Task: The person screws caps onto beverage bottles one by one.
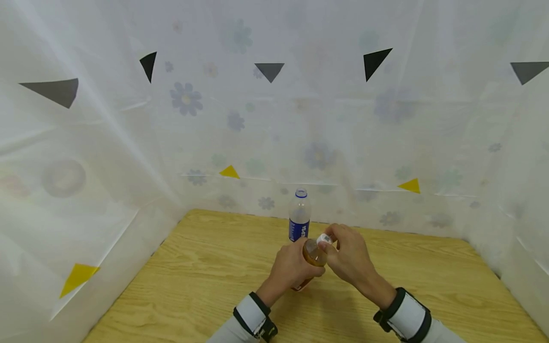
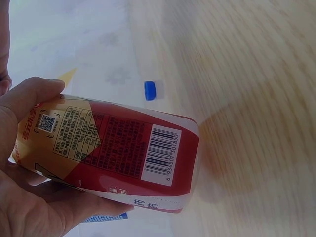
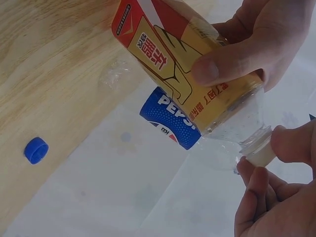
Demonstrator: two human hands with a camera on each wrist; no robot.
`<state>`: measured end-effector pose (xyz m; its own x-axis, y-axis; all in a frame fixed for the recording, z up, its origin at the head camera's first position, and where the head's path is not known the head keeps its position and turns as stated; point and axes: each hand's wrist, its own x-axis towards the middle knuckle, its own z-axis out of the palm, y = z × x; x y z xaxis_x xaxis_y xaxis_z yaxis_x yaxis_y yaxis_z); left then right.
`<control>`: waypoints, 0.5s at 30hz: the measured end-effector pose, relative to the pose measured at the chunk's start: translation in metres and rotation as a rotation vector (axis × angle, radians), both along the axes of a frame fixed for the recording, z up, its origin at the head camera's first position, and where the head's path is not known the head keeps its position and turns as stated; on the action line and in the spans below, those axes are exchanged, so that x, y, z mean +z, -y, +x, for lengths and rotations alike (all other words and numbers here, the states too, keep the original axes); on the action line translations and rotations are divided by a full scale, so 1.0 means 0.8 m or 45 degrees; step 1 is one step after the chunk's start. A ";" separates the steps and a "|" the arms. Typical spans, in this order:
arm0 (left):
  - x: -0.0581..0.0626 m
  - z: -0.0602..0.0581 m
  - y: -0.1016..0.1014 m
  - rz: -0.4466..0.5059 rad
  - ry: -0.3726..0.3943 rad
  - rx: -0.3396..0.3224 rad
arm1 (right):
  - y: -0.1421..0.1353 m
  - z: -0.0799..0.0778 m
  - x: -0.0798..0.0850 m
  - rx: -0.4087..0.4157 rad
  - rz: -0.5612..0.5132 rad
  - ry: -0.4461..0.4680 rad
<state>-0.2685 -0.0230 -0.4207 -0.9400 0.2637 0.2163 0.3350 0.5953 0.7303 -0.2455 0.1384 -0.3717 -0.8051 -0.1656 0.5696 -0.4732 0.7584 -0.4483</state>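
My left hand (image 1: pixel 296 263) grips a clear plastic drink bottle with a red and yellow label (image 2: pixel 118 148) round its body. In the head view that bottle (image 1: pixel 314 252) tilts, its neck leaning toward the right. The right hand (image 1: pixel 349 255) pinches the white cap (image 3: pixel 261 150) at the bottle's mouth between thumb and fingers. Just behind both hands stands an uncapped clear Pepsi bottle (image 1: pixel 299 209) with a blue label, its lower part hidden by the left hand.
A blue cap (image 3: pixel 36 150) lies on the wood-grain table (image 1: pixel 206 276) beyond the bottles. Pale flowered sheeting (image 1: pixel 274 133) with black and yellow triangles encloses the table at the back and both sides.
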 end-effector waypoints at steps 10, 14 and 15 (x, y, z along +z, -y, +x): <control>0.000 -0.001 -0.002 -0.021 -0.011 0.012 | -0.001 -0.002 -0.001 0.011 -0.011 -0.060; -0.001 -0.001 -0.001 -0.019 -0.020 0.007 | -0.002 -0.002 -0.001 0.007 -0.001 -0.075; -0.001 -0.001 -0.001 -0.015 -0.024 0.003 | -0.002 -0.002 -0.001 0.008 0.003 -0.078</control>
